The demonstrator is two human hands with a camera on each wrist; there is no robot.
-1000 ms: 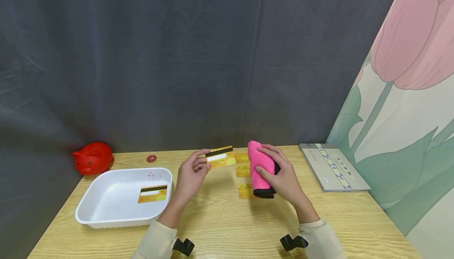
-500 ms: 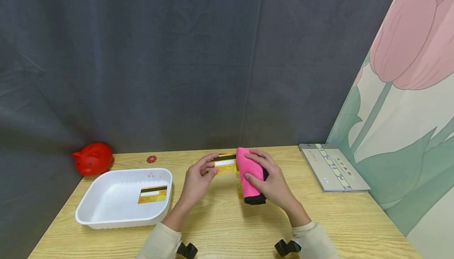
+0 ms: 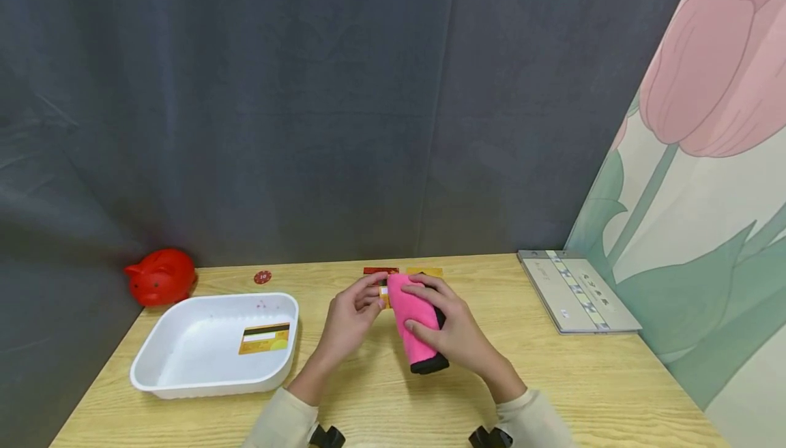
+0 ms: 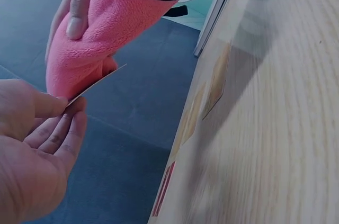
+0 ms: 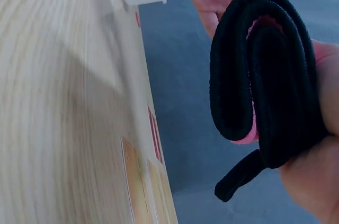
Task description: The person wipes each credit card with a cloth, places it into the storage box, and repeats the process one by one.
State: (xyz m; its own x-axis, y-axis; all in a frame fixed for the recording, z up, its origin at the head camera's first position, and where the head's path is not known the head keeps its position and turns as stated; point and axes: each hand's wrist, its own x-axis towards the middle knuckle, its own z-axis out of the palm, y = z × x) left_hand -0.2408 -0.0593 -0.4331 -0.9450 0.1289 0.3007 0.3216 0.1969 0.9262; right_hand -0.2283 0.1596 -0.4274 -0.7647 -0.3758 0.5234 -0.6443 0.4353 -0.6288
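A yellow bank card is pinched at its edge between thumb and fingers of my left hand. My right hand grips a folded pink towel with black trim, thumb on the near side. In the head view the towel covers most of the card. From the left wrist, the thin card edge runs along the towel's underside, raised above the tabletop. The right wrist view shows the towel's black folded end and a small loop.
Behind the hands lie a red card and yellow cards, partly hidden. At left stands a white tray with another bank card in it, a red piggy bank and a red chip. A grey book lies right.
The right hand has brought the towel left and nearer, over the card. The left hand has shifted slightly right with the card. A red card at the back has come into view.
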